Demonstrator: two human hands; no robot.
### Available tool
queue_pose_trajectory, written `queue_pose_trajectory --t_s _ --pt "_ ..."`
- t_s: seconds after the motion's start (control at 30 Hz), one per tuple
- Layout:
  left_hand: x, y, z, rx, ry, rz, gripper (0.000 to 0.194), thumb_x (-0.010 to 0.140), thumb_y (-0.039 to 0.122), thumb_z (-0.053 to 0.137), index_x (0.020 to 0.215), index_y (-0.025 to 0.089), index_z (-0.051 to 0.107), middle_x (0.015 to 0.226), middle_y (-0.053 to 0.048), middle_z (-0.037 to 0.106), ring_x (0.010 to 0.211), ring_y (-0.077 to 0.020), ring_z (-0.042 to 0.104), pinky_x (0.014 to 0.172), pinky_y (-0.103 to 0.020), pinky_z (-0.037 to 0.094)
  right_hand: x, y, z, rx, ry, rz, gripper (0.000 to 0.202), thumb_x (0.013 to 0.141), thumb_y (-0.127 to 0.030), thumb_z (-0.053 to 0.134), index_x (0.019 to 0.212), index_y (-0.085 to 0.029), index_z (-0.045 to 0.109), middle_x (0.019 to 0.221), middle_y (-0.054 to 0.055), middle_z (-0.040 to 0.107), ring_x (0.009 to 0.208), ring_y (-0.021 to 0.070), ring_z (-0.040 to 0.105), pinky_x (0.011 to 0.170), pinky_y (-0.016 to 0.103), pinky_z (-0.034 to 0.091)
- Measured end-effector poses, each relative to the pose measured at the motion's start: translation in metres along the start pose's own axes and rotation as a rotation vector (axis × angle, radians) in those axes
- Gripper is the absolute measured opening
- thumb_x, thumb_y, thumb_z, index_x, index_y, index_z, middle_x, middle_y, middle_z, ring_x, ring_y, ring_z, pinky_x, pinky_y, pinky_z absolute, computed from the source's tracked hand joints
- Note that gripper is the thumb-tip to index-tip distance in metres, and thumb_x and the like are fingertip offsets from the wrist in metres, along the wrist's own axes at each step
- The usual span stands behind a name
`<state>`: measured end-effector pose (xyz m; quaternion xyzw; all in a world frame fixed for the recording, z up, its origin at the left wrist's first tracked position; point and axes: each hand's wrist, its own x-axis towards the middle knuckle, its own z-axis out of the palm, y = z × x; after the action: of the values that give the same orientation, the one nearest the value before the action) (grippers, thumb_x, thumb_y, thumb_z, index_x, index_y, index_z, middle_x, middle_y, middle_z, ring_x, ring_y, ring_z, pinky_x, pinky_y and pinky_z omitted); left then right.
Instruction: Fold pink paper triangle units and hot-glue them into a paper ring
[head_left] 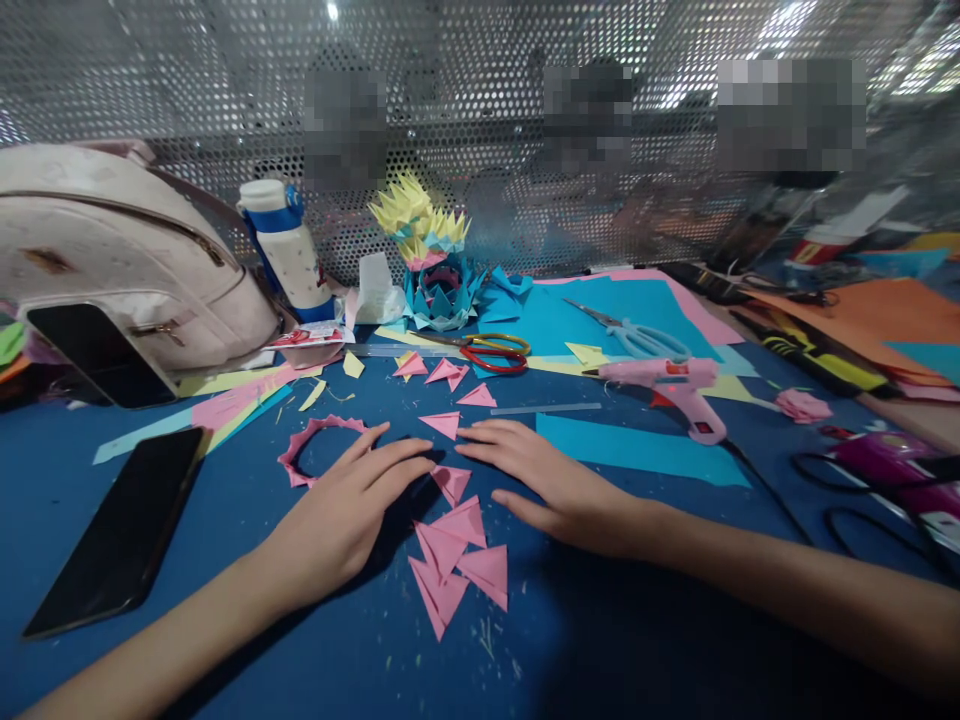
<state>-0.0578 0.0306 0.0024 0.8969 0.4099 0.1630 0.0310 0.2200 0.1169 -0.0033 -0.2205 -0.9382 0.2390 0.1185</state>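
My left hand (352, 510) rests over the blue table with its fingers stretched out, beside a pink folded-paper ring (298, 445). Across from it, my right hand (551, 485) also has its fingers extended and holds nothing. Between the fingertips of both hands lie a pink paper triangle (440, 425) and another folded pink triangle (452, 484). Nearer to me, several pink triangles (442, 550) lie in a loose, overlapping group. Farther off are a few more small pink folded pieces (448, 373).
Behind stand a blue-and-yellow folded-paper model (442, 290), a bottle (289, 245) and a pale backpack (112, 250). Red-and-yellow scissors (495, 352), light blue scissors (645, 338) and a pink glue gun (675, 380) lie ahead. A blue paper strip (637, 450) is at right, a black phone (124, 530) at left.
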Motion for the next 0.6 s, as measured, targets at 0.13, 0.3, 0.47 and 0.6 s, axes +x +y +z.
queue_pose_trajectory --t_s 0.13,0.3,0.47,0.6 --pt "0.011 -0.005 -0.006 0.076 0.021 -0.011 0.052 0.092 0.000 0.032 0.140 0.016 0.040 0.147 -0.012 0.047 0.140 -0.0212 0.039 0.119 -0.055 0.025 0.003 -0.003 0.000 -0.056 -0.051 0.054 0.064 0.098 -0.044 0.052 0.154 -0.020 0.030 0.160 0.011 0.028 0.148 0.0291 0.018 0.119 0.055 0.023" --pt "0.046 -0.019 -0.005 -0.004 -0.077 -0.128 0.039 0.099 0.016 0.037 0.139 0.015 0.040 0.142 -0.014 0.053 0.133 -0.0254 0.048 0.115 -0.056 0.031 0.003 -0.002 -0.001 -0.031 -0.065 -0.012 0.064 0.098 -0.048 0.050 0.153 -0.021 0.031 0.158 0.010 0.032 0.147 0.0286 0.022 0.119 0.054 0.024" --pt "0.071 -0.020 0.004 -0.190 -0.096 -0.119 0.039 0.100 0.016 0.034 0.139 0.016 0.041 0.134 -0.013 0.058 0.123 -0.0242 0.055 0.102 -0.045 0.048 -0.001 -0.001 -0.004 0.110 0.137 -0.098 0.052 0.099 -0.032 0.048 0.148 -0.021 0.036 0.149 0.012 0.043 0.140 0.0252 0.035 0.116 0.050 0.030" --pt "0.080 -0.012 0.003 -0.309 -0.074 -0.067 0.037 0.099 0.014 0.035 0.134 0.019 0.046 0.132 -0.012 0.060 0.118 -0.0237 0.059 0.096 -0.042 0.052 -0.001 -0.003 -0.006 0.155 0.240 -0.135 0.044 0.098 -0.023 0.045 0.142 -0.021 0.043 0.140 0.012 0.051 0.132 0.0230 0.043 0.111 0.047 0.038"
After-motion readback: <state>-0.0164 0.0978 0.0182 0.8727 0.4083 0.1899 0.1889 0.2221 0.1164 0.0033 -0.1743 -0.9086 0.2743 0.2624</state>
